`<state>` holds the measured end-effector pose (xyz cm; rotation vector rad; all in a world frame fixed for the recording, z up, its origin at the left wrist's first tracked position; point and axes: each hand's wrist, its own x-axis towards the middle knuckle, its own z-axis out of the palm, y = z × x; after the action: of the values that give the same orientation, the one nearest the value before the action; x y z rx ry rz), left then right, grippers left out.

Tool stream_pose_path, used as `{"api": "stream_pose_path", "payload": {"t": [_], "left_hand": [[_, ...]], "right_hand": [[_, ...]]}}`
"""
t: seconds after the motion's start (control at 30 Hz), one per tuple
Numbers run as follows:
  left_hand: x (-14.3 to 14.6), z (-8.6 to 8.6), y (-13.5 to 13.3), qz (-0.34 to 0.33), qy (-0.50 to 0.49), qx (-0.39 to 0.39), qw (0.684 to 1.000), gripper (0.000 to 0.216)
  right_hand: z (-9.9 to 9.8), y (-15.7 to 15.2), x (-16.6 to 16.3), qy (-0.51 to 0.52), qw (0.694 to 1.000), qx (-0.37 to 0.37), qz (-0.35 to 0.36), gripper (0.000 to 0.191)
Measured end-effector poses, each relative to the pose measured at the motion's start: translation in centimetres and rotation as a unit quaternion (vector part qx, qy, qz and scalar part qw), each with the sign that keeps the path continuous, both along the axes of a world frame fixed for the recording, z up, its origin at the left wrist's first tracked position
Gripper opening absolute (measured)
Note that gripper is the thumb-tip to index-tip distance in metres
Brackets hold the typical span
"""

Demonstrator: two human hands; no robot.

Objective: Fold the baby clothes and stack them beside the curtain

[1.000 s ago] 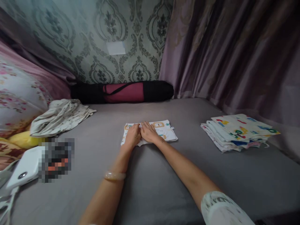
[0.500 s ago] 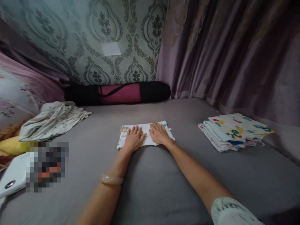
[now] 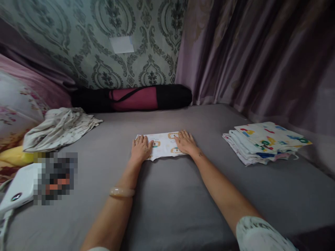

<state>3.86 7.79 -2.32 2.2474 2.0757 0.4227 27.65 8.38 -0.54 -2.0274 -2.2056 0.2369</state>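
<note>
On the grey sheet in front of me lies a folded white cloth [image 3: 163, 145] with orange and teal prints, a flat rectangle whose garment type I cannot make out. My left hand [image 3: 141, 148] rests palm down over its left end, fingers stretched out. Over the right end lies my right hand [image 3: 185, 142], also flat with the fingers extended. Between them the printed middle of the cloth is visible, and its near edge is slightly uneven. To the right is a stack of folded cloths [image 3: 267, 143], the top one white with colourful prints.
The grey sheet [image 3: 167, 195] covers the bed. A black and maroon long bag [image 3: 136, 98] lies along the patterned wall. At left are a crumpled spotted cloth [image 3: 60, 127], a yellow item [image 3: 18, 156] and a white device [image 3: 22, 184] beside a blurred-out patch. Purple curtains [image 3: 235, 52] hang at right.
My hands have moved apart, from the middle of the cloth to its two ends. The cloth now shows a different face with several orange prints, and its side tag is out of sight.
</note>
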Motion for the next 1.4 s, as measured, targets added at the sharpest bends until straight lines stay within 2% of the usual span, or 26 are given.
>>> {"api": "stream_pose_path", "payload": {"t": [0.1, 0.27, 0.4, 0.5, 0.6, 0.7, 0.77, 0.9, 1.1, 1.2, 1.27, 1.33, 1.4], "left_hand": [[-0.4, 0.4, -0.1, 0.01, 0.006, 0.022, 1.0, 0.057], [-1.2, 0.3, 0.1, 0.03, 0.002, -0.021, 0.999, 0.06], [-1.2, 0.5, -0.1, 0.033, 0.02, -0.016, 0.999, 0.06], [-0.3, 1.3, -0.5, 0.035, 0.051, 0.035, 0.997, 0.062], [1.7, 2.0, -1.2, 0.012, 0.074, 0.076, 0.994, 0.062], [4.0, 2.1, -2.1, -0.044, 0.081, 0.044, 0.995, 0.06], [5.0, 1.8, -2.6, -0.069, 0.081, 0.01, 0.994, 0.059], [5.4, 1.3, -3.1, -0.076, 0.075, -0.02, 0.994, 0.059], [5.5, 1.5, -3.0, -0.086, 0.08, -0.032, 0.993, 0.058], [4.6, 2.6, -3.1, -0.097, 0.081, -0.017, 0.992, 0.056], [2.9, 3.6, -3.3, -0.091, 0.076, 0.004, 0.993, 0.05], [0.5, 4.3, -3.3, -0.051, 0.062, 0.015, 0.997, 0.042], [-2.2, 4.6, -2.9, 0.03, 0.046, 0.003, 0.998, 0.04]], "right_hand": [[0.1, 0.0, 0.5, -0.007, 1.0, 0.001, -0.005, 0.066], [-0.1, 0.3, 0.9, -0.012, 1.0, -0.014, -0.008, 0.068], [0.0, 0.4, 0.9, -0.016, 1.0, -0.016, -0.012, 0.067], [0.4, 0.0, 0.0, -0.021, 1.0, 0.02, -0.011, 0.065], [0.8, -0.9, -1.9, -0.011, 0.996, 0.08, 0.023, 0.062], [0.6, -1.8, -4.0, -0.001, 0.99, 0.115, 0.078, 0.06], [0.2, -2.2, -4.8, 0.0, 0.989, 0.105, 0.103, 0.059], [-0.3, -2.3, -5.0, 0.008, 0.992, 0.061, 0.11, 0.059], [-0.2, -2.4, -4.9, 0.017, 0.991, 0.063, 0.114, 0.055], [0.3, -2.5, -3.8, 0.043, 0.985, 0.082, 0.147, 0.05], [0.9, -2.2, -2.0, 0.086, 0.978, 0.111, 0.154, 0.045], [1.4, -1.6, 0.5, 0.14, 0.976, 0.13, 0.109, 0.039], [1.5, -0.8, 3.1, 0.18, 0.98, 0.088, 0.009, 0.029]]}}
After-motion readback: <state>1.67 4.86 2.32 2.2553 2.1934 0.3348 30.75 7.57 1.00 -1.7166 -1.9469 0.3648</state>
